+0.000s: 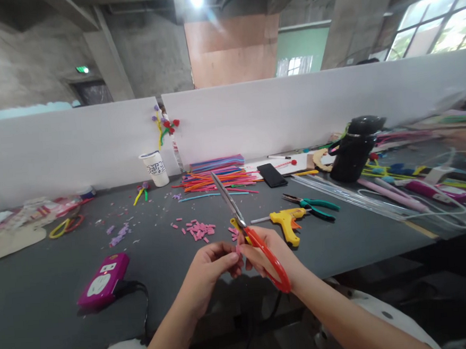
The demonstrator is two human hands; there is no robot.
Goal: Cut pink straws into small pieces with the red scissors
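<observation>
My right hand (272, 246) holds a pair of scissors (227, 196) with red handles; their blades point up and away, and they look nearly closed. The fingertips of my left hand (211, 266) are pinched together close to my right fingertips. A small pink piece (239, 250) shows between the fingertips of both hands; its full shape is hidden. Just beyond my hands lies a loose scatter of short pink cut pieces (199, 230). To the right of my right hand rests a yellow glue gun (287, 221).
Bundled pipe cleaners (217, 180) lie at the back, beside a black phone (272, 175). Pliers (315, 205) and a black flask (353, 153) are on the right. A purple device (104, 279) with a cable sits left; a white cup (155, 169) stands behind.
</observation>
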